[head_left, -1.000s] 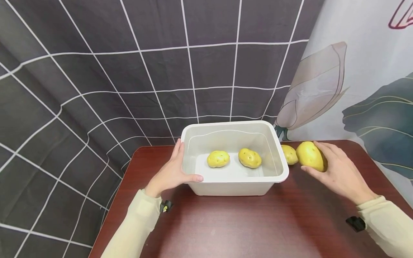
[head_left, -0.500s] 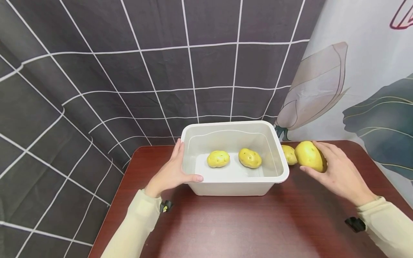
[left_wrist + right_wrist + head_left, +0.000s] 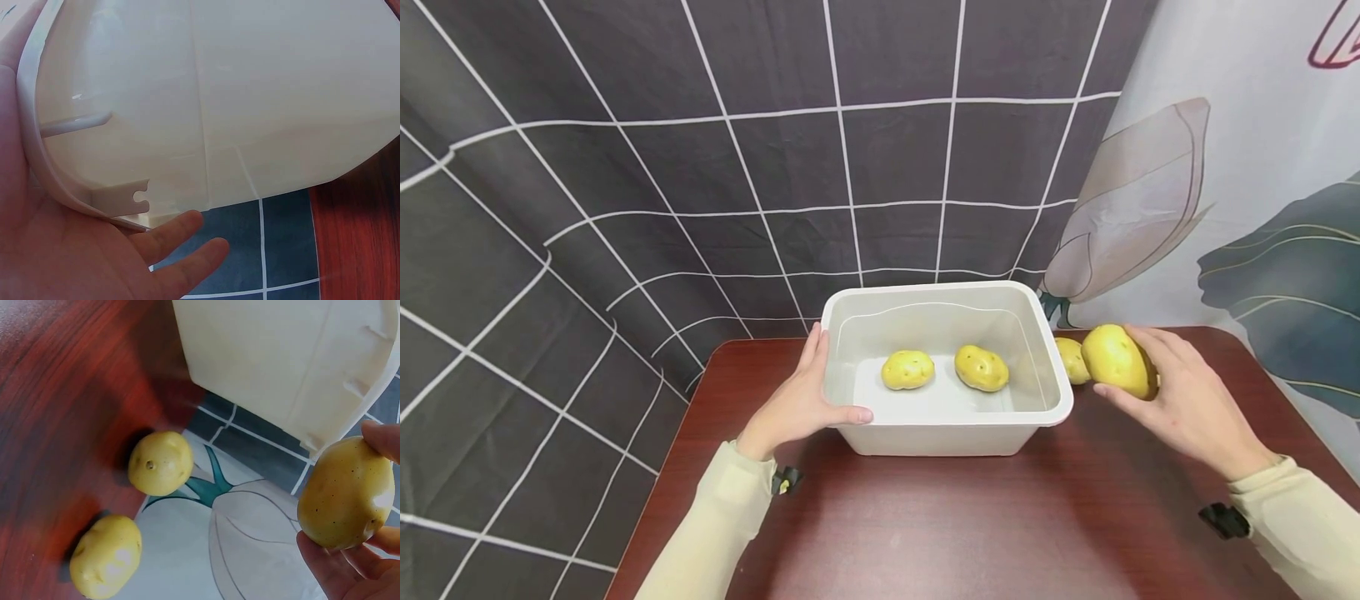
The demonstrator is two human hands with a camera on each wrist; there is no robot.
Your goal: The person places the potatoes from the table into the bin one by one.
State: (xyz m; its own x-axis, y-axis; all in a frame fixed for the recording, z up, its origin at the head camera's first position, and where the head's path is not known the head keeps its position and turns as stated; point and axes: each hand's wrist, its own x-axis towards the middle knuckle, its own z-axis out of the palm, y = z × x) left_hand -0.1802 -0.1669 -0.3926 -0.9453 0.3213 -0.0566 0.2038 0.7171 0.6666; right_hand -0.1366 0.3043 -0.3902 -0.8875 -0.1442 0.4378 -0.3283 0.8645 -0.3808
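Note:
My left hand (image 3: 793,404) grips the near left corner of a white plastic bin (image 3: 936,440), thumb over the front rim and fingers along the left side. In the left wrist view, two fingertips (image 3: 215,250) stick out below the rim. Two yellow potatoes (image 3: 907,369) lie apart on the bin's floor. To the right of the bin, my right hand (image 3: 1195,404) holds a larger-looking potato (image 3: 347,494) between thumb and fingers, raised above the table. Below it, one potato (image 3: 161,464) and another potato (image 3: 106,557) rest on the tabletop, the latter mostly hidden in the head view.
The bin stands near the back edge of a reddish-brown wooden table (image 3: 925,525). Directly behind hangs a dark grey curtain (image 3: 775,150) with a white grid, and a pale curtain with a flower print (image 3: 1135,200) hangs to the right.
My right hand has drifted slightly left and up with its potato, toward the bin. The left hand, the bin and the other potatoes stay where they were.

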